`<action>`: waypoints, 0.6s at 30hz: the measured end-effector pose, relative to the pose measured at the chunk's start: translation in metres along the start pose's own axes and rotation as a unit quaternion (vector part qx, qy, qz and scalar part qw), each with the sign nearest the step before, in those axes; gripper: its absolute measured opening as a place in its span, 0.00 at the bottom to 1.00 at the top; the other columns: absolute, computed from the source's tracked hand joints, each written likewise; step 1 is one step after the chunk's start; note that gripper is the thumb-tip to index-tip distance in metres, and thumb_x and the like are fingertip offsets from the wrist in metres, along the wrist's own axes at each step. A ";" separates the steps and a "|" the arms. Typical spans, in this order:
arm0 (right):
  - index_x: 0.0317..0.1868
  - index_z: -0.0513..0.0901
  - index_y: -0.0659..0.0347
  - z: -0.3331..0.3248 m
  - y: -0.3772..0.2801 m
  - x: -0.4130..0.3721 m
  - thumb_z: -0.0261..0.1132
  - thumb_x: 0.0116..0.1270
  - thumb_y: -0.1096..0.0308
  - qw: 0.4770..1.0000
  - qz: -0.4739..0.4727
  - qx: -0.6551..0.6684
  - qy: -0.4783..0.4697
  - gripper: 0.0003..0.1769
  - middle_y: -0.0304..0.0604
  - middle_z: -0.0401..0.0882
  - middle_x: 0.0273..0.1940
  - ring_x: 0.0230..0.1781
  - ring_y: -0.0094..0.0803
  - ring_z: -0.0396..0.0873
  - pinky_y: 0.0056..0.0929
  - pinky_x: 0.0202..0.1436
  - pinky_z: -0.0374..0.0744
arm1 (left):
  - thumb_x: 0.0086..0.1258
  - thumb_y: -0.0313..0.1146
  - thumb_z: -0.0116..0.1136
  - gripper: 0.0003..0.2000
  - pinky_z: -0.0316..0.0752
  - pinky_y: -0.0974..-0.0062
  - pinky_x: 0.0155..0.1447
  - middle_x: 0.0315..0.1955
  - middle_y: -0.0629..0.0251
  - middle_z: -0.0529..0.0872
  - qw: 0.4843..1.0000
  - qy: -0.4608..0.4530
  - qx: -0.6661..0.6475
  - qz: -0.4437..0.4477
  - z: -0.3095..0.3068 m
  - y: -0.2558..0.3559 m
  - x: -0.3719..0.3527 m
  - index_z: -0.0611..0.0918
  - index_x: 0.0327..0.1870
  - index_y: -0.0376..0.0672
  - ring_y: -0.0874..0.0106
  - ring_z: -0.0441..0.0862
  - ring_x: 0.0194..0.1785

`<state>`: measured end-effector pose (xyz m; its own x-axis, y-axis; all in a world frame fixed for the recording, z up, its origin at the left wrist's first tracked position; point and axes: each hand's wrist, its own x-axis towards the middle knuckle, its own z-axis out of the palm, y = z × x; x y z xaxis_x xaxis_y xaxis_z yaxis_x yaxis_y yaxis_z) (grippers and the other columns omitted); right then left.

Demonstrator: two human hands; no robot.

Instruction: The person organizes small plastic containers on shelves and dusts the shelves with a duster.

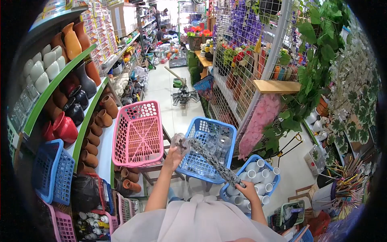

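My left hand is closed around a clear glass, raised beside the blue basket's left side. A long grey mottled cloth, bunched like a rope, stretches from the glass to my right hand, whose fingers are wrapped round its lower end. Below the cloth stands a blue plastic basket holding several clear glasses. An upright-sided pink basket sits to the left of my left hand. Under my right hand is another blue basket full of white vases.
Shelves of clay pots, red and dark vases line the left. A wire rack with artificial flowers and a wooden ledge rises on the right. A metal-legged stand occupies the aisle; a person is far back.
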<state>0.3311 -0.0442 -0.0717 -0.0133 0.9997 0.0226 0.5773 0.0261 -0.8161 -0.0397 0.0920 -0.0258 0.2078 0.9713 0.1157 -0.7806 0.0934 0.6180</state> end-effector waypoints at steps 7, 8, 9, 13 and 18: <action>0.36 0.84 0.65 0.004 -0.021 -0.008 0.71 0.57 0.58 0.999 0.026 -0.001 -0.041 0.17 0.50 0.81 0.26 0.25 0.36 0.77 0.33 0.33 0.74 | 0.63 0.35 0.60 0.26 0.69 0.59 0.67 0.54 0.53 0.78 0.985 0.097 -0.118 0.075 -0.045 -0.015 0.022 0.69 0.62 0.41 0.58 0.75 0.59; 0.37 0.85 0.65 0.005 -0.025 -0.008 0.71 0.57 0.57 0.999 0.022 0.018 -0.036 0.17 0.49 0.81 0.26 0.24 0.36 0.77 0.33 0.32 0.74 | 0.63 0.35 0.60 0.26 0.69 0.59 0.67 0.54 0.53 0.78 0.985 0.098 -0.118 0.075 -0.051 -0.019 0.024 0.69 0.62 0.41 0.58 0.75 0.59; 0.37 0.85 0.65 0.006 -0.024 -0.008 0.71 0.57 0.57 0.999 0.022 0.017 -0.037 0.17 0.49 0.81 0.26 0.24 0.36 0.77 0.33 0.32 0.74 | 0.64 0.34 0.60 0.27 0.73 0.59 0.63 0.54 0.57 0.77 0.986 0.110 -0.100 0.077 -0.057 -0.022 0.026 0.66 0.65 0.50 0.60 0.76 0.59; 0.39 0.85 0.64 0.023 -0.009 -0.002 0.71 0.56 0.58 1.000 0.000 0.012 0.019 0.18 0.51 0.82 0.26 0.23 0.38 0.78 0.33 0.31 0.75 | 0.64 0.32 0.63 0.31 0.77 0.58 0.56 0.56 0.63 0.73 0.978 0.157 -0.120 0.070 -0.039 -0.028 0.021 0.63 0.67 0.60 0.62 0.75 0.57; 0.39 0.84 0.64 0.024 -0.024 0.005 0.71 0.56 0.57 0.999 -0.026 -0.018 0.016 0.18 0.55 0.81 0.26 0.24 0.43 0.80 0.35 0.30 0.75 | 0.64 0.40 0.64 0.30 0.71 0.53 0.61 0.61 0.65 0.69 0.985 0.139 -0.093 -0.033 -0.053 -0.032 0.019 0.64 0.66 0.60 0.64 0.69 0.63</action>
<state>0.2981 -0.0398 -0.0656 -0.0186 0.9963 0.0833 0.6052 0.0776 -0.7923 -0.0420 0.1194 -0.0847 0.1127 0.9816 -0.1541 -0.8704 0.1724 0.4612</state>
